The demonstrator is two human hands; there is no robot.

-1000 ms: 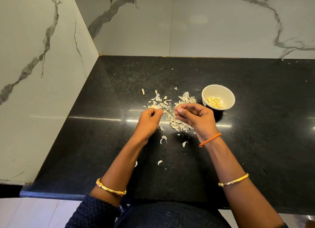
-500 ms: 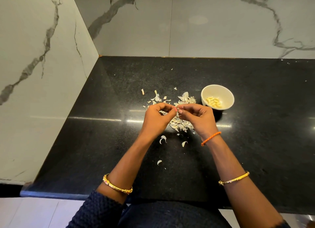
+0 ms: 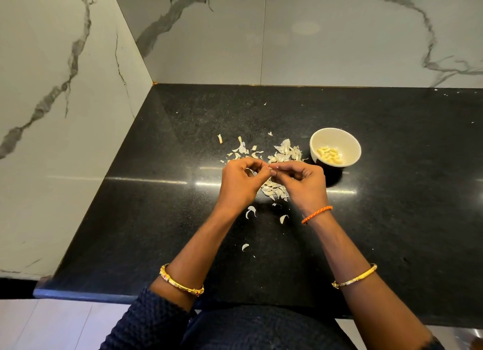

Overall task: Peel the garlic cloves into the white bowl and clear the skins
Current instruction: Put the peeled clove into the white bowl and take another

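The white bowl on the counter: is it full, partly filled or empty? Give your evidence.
Partly filled. The white bowl stands upright, with peeled cloves covering only its bottom.

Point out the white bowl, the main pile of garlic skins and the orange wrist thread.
white bowl (image 3: 350, 137): head view, on the bare inner wall near the far rim.
pile of garlic skins (image 3: 286, 150): head view, on the large pale skins beside the bowl.
orange wrist thread (image 3: 317, 214): head view, mid-band on the right wrist.

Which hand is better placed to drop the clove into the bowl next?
Probably the right hand: the bowl sits just beyond it on that side, while the left hand is farther away.
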